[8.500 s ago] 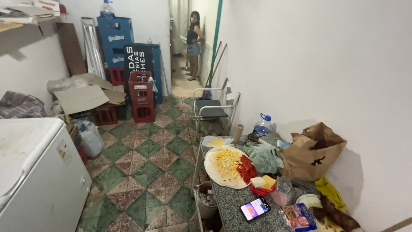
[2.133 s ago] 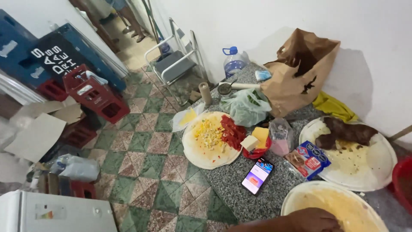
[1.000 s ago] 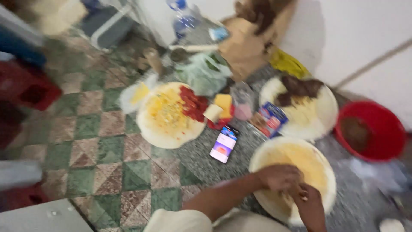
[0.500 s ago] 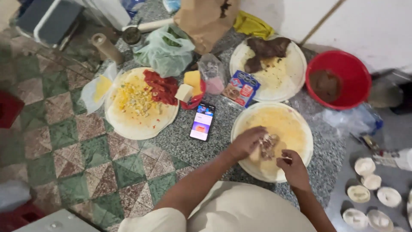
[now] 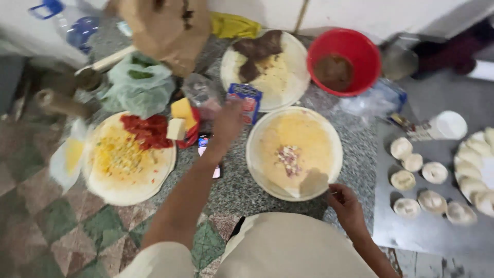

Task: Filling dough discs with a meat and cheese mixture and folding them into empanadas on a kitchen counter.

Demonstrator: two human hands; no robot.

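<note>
Lifted off the dough (image 5: 294,154) since half a second ago, left hand (image 5: 226,123) reaching toward blue packet (image 5: 245,100), fingers blurred, grip unclear; right hand (image 5: 347,206) pinching dough's near edge, steadying it on counter (image 5: 236,188).

Hands: two of yours, left hand (image 5: 227,122) and right hand (image 5: 348,206).
Flat breads: three, one with corn (image 5: 128,159), one with meat (image 5: 265,69), one in front of you (image 5: 294,152).
Red bowls: one (image 5: 343,61), holding brown sauce.
Cheese blocks: two, a larger (image 5: 183,110) and a smaller (image 5: 176,128).
Phones: one (image 5: 205,146), partly under your arm.
Blue packets: one (image 5: 246,100).
Paper bags: one (image 5: 164,28).
Green plastic bags: one (image 5: 139,85).
Water bottles: one (image 5: 69,23).
Dough rounds: six loose on the grey tray (image 5: 411,231); more at the right edge, too cut off to count.
</note>
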